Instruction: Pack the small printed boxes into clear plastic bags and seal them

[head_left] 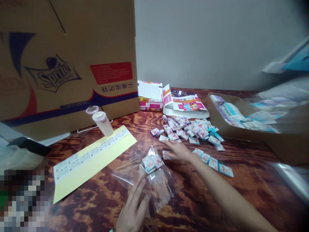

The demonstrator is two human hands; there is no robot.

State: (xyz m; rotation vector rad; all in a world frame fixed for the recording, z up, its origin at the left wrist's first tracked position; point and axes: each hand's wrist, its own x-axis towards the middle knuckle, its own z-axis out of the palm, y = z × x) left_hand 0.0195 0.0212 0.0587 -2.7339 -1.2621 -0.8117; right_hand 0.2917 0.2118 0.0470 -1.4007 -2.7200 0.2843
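Large Sprite carton [79,74] at left; white-capped bottle [104,125] in front; pale wall [205,42] behind.

Head-worn view, facing forward and down, near the hands [132,206], tabletop [91,209] below

One left hand [135,204] and one right hand [178,150] are in view. Of the packs [148,164], two lie by the left hand, four in a row [213,163], and more in one heap [184,129] (too jumbled to count). There are two brown cartons [108,32], one white-capped bottle [103,124], one yellow sheet [96,162].
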